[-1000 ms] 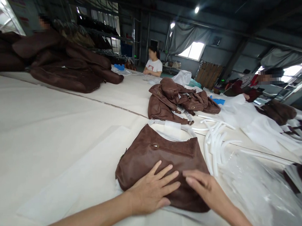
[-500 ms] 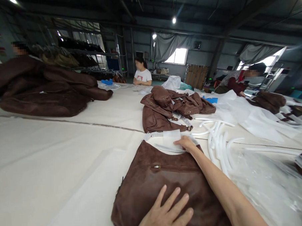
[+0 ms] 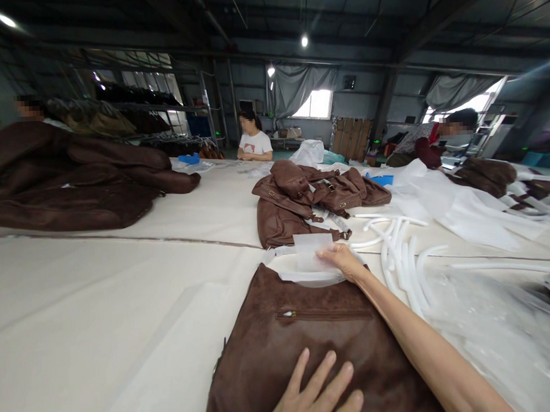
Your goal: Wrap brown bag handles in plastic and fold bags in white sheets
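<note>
A brown leather handbag (image 3: pixel 281 345) lies on the table in front of me, with a short zip across its upper part. My left hand (image 3: pixel 317 389) rests on the bag's front, fingers spread and flat. At the bag's top opening my right hand (image 3: pixel 343 259) pinches a small translucent white sheet (image 3: pixel 308 253) between thumb and fingers. Below that sheet, a white strip (image 3: pixel 300 278) runs along the curved opening. Part of the bag's wrapped strap (image 3: pixel 270 255) shows at the upper left of the opening. My right forearm covers the bag's right edge.
Brown bags are piled beyond the handbag (image 3: pixel 293 199) and at the left (image 3: pixel 87 184). White foam tubes (image 3: pixel 405 261) and clear plastic bags (image 3: pixel 485 336) lie at right. White sheets (image 3: pixel 461 204) spread behind them. Several people are across the table, one person (image 3: pixel 254 140) facing it.
My right hand has raised the small sheet slightly, and more of it now shows over the opening. The white strip shows more clearly. My left hand stays flat on the bag.
</note>
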